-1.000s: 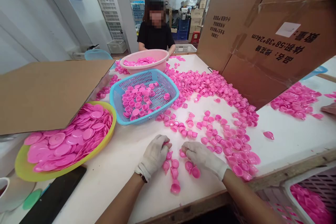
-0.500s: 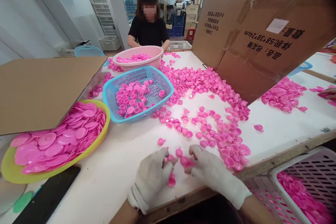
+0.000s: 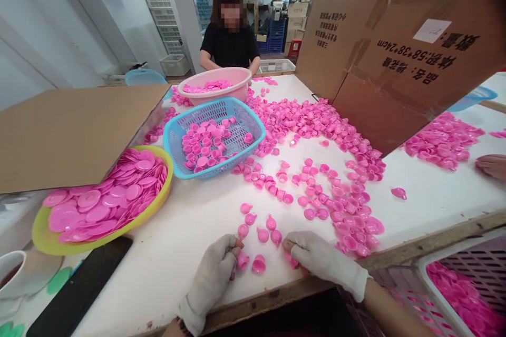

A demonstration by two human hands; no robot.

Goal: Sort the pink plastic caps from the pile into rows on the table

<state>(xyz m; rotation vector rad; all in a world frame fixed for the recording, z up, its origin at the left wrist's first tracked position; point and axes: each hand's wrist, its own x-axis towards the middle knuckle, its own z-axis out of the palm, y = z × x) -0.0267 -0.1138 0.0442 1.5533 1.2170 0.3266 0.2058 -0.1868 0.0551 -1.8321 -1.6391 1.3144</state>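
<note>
My left hand wears a white glove and lies at the table's near edge, its fingertips pinching a small pink cup-shaped cap. My right hand, also gloved, rests beside it with fingers curled over a pink cap. Another loose cap lies between the two hands. Several more caps sit just beyond them on the white table. A broad scatter of pink caps spreads to the right and far along the table.
A blue basket of caps, a pink basin and a yellow bowl of pink discs stand on the left. Cardboard flaps rise at right. A person in black works opposite. A crate of caps sits below right.
Both hands have drawn back to the table's near edge with caps under their fingers. Several caps that were under the hands now lie uncovered in front of them.
</note>
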